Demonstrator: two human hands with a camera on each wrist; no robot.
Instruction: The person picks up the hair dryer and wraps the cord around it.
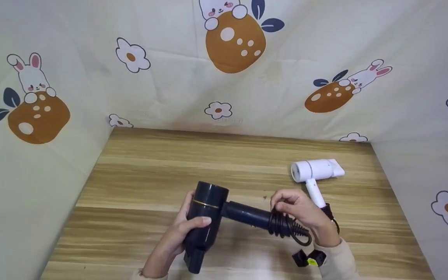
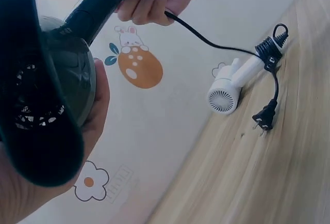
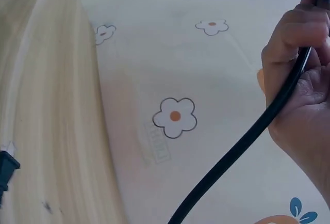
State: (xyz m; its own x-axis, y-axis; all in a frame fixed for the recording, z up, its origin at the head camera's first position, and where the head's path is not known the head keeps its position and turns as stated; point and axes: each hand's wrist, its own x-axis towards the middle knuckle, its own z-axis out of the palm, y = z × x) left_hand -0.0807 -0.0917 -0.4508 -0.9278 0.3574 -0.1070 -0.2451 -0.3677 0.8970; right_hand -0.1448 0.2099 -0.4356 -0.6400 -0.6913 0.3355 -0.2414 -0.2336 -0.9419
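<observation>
A dark hair dryer with a thin gold band is held off the table, its flat nozzle pointing down toward me. My left hand grips its barrel, thumb across the near side. Coils of black cord wrap the end of its handle. There my right hand pinches the cord between thumb and fingers. In the right wrist view a length of the cord runs down from that hand. The left wrist view shows a two-pin plug by the wooden surface; which dryer it belongs to, I cannot tell.
A white hair dryer lies at the back right, black cord wound round its handle and partly behind my right hand. Patterned cloth walls the wooden table at the back and sides. A small black device sits by my right wrist.
</observation>
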